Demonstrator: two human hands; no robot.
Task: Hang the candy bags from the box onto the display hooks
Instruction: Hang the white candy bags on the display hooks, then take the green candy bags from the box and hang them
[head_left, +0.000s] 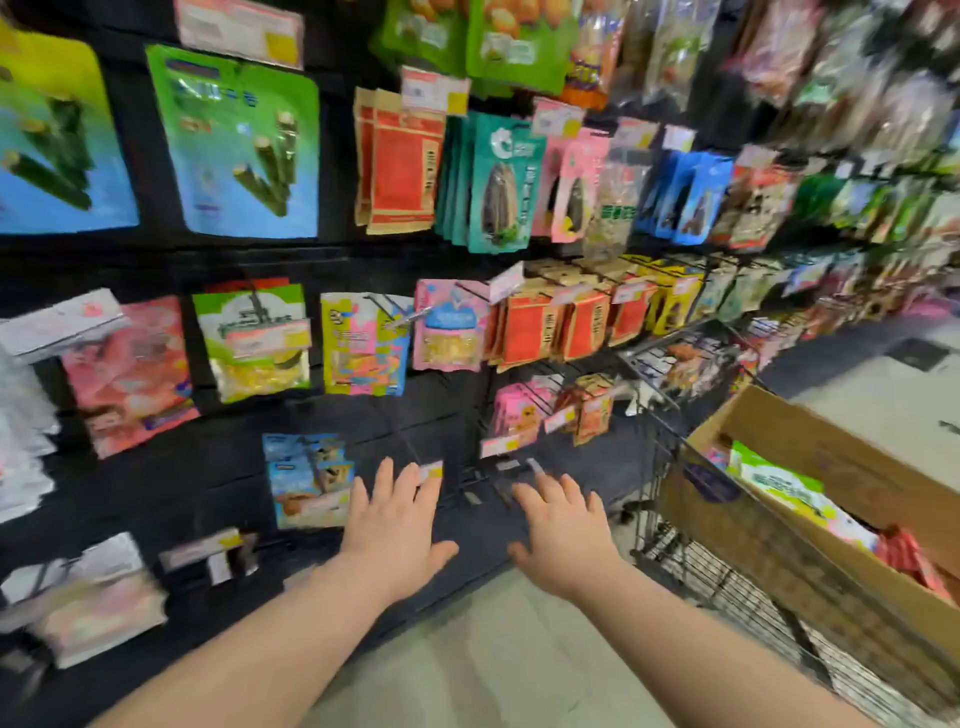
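Before the display wall, the left hand (396, 525) and right hand (563, 530) hover empty, fingers spread apart. Between bags, seemingly; next calls for reaching into the box (831, 452) for a candy bag (779, 486).

Glossy plastic candy bags (782, 486), matt brown cardboard box (852, 499), dark metal wire cart (727, 566).

Black display wall (182, 467), pale floor (493, 665), wire cart (691, 561)

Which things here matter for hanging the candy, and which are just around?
Job: cardboard box, candy bags in it, bare hooks, left hand, right hand (both open, holding nothing).
Around: cart, teal packets already hung, price tags, floor.
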